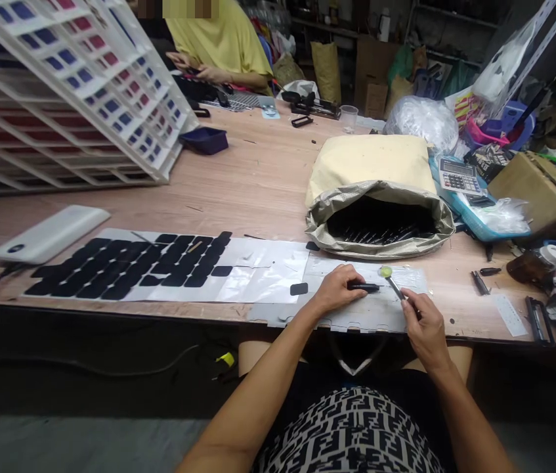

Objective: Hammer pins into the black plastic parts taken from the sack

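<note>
My left hand is closed on a slim black rod-like piece, held low over a grey mat at the table's front edge. In my right hand is a small tool with a metal shaft and a round yellow-green head. That head is just beyond the tip of the black piece, apart from it. A small black rounded patch lies left of my left hand. Behind both hands, an open cream sack lies on its side, with many dark slim pieces inside its mouth.
White sheets carry rows of black rounded patches. A white device and a tilted white plastic basket stand left. A calculator, blue tray and brown jar are right. Across the table sits a person in yellow.
</note>
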A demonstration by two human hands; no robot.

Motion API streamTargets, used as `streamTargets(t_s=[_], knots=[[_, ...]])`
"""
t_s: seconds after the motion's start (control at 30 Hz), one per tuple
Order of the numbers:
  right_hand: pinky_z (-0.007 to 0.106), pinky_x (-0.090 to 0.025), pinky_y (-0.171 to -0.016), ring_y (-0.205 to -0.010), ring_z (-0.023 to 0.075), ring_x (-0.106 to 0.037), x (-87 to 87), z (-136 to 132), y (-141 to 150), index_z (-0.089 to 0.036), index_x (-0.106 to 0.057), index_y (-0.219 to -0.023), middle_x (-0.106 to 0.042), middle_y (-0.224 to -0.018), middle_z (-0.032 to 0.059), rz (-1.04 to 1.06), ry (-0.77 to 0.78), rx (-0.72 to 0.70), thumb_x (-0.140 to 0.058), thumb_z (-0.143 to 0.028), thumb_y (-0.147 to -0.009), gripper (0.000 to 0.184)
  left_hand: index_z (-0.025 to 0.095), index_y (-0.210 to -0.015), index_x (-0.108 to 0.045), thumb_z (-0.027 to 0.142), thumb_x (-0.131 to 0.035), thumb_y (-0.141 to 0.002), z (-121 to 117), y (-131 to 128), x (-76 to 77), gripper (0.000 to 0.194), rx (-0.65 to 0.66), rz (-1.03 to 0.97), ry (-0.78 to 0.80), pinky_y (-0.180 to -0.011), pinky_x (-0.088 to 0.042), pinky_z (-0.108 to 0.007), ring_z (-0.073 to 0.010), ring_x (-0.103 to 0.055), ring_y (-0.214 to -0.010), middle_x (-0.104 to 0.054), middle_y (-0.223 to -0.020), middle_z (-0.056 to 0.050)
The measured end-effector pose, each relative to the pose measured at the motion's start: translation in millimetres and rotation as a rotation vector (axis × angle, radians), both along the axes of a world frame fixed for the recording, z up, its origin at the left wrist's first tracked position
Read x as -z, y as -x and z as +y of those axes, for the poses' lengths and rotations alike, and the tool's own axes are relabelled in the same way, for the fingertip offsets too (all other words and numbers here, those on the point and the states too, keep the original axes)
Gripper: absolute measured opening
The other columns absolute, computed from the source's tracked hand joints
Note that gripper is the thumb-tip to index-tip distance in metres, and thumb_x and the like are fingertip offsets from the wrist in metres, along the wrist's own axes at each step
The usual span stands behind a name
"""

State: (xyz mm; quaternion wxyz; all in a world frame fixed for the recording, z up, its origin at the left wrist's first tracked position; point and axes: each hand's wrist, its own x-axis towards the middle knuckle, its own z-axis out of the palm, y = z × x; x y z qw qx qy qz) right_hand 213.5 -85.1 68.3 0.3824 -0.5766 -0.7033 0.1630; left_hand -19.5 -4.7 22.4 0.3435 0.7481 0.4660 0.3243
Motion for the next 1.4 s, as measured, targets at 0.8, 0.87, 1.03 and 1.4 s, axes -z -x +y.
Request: streamTargets(t_s=[0.8,0.87,1.03,1.4], knots=[[0.032,-0.051,-0.086,-0.095,0.0182,-0.065,7.4,-0.4,-12.1,-0.023,-0.068,-0.117,-0.069,-0.100,0.0057,-0.089,-0.045,0.060,-0.051,-0.030,-0.096,0.028,0.021,-0.084,-0.072,0.026,-0.078,-0.074,2.0,-0.8,4.0,0.013,-0.028,-0.001,0.007,-0.075,-0.044,-0.031,-0.0200,-0.057,-0.088,-0.063,-0.082,-0.001],[0.032,-0.050,-0.085,-0.095,0.0193,-0.064,8.8,12.2,-29.0,-0.023,-0.070,-0.116,-0.069,-0.100,0.0062,-0.166,-0.086,0.175,-0.052,-0.031,-0.095,0.028,0.021,-0.084,-0.072,0.026,-0.078,-0.074,1.2,-0.8,3.5,0.012,-0.028,0.002,0.010,-0.075,-0.044,-0.032,-0.0202,-0.057,-0.088,-0.062,-0.081,-0.001],[0.032,-0.043,-0.080,-0.090,0.0218,-0.057,26.3,46.8,-72.6,-0.021,-0.072,-0.111,-0.066,-0.091,0.0074,-0.463,-0.143,0.424,-0.050,-0.027,-0.092,0.029,0.021,-0.084,-0.071,0.027,-0.076,-0.075,-1.0,-0.9,2.3,0.012,-0.027,-0.013,0.006,-0.076,-0.044,-0.033,-0.0208,-0.056,-0.088,-0.062,-0.081,-0.001],[0.032,-0.034,-0.074,-0.083,0.0207,-0.045,39.2,53.6,-76.5,-0.021,-0.069,-0.113,-0.059,-0.090,0.0076,-0.669,-0.153,0.467,-0.049,-0.026,-0.092,0.029,0.018,-0.095,-0.070,0.043,-0.058,-0.091,-43.4,6.4,-21.5,0.028,0.140,-0.179,0.032,-0.068,-0.046,-0.028,-0.0163,-0.059,-0.075,-0.068,-0.085,-0.005]])
